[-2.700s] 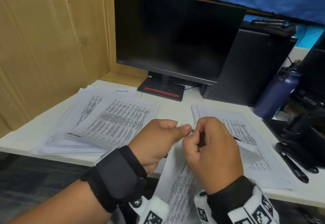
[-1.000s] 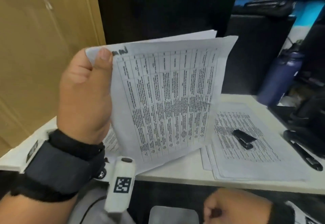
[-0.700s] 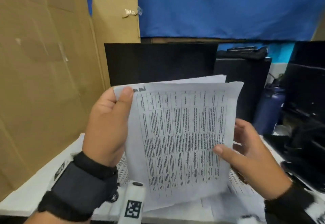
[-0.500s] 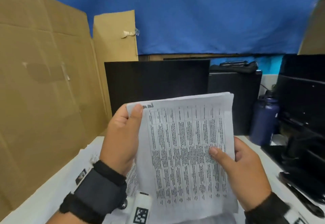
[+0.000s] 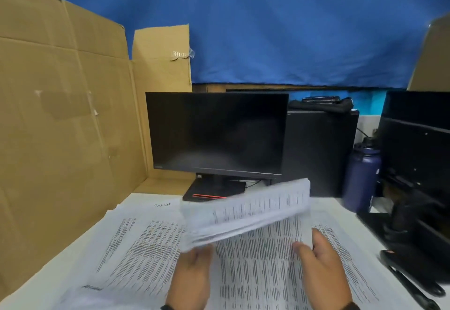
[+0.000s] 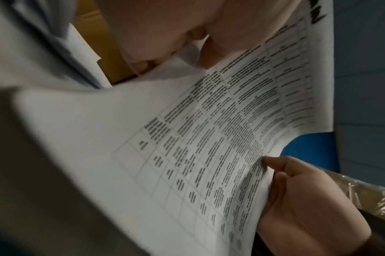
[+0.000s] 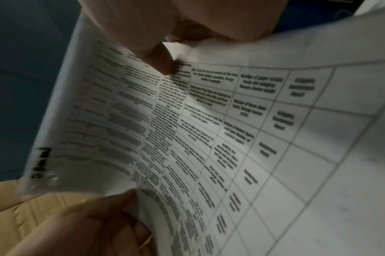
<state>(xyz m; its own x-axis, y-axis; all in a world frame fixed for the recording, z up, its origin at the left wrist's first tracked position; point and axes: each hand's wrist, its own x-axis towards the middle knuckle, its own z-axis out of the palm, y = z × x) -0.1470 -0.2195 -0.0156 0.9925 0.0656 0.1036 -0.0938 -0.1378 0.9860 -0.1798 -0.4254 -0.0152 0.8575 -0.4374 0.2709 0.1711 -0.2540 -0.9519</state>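
A sheaf of printed table sheets point(image 5: 255, 248) is held low over the white desk point(image 5: 56, 268), its top part bent over forward and blurred. My left hand point(image 5: 193, 266) grips its left edge, and my right hand point(image 5: 316, 258) grips its right edge with the thumb on the front. In the left wrist view my left hand point(image 6: 176, 26) pinches the sheets point(image 6: 187, 155) at the top, and the right hand point(image 6: 307, 199) holds the far edge. The right wrist view shows my right hand point(image 7: 160, 34) thumb pressing the page point(image 7: 230, 138), with the left hand point(image 7: 88, 225) below.
More printed sheets lie on the desk at left point(image 5: 136, 241) and right point(image 5: 345, 236). A dark monitor point(image 5: 216, 134) stands behind, a black tower point(image 5: 319, 151) and blue bottle point(image 5: 361, 175) to its right. Cardboard point(image 5: 60, 127) walls the left. A black pen point(image 5: 411, 285) lies at right.
The right hand came up and took the sheaf's right edge. Both hands then dropped toward the desk, and the top of the sheets flopped forward.
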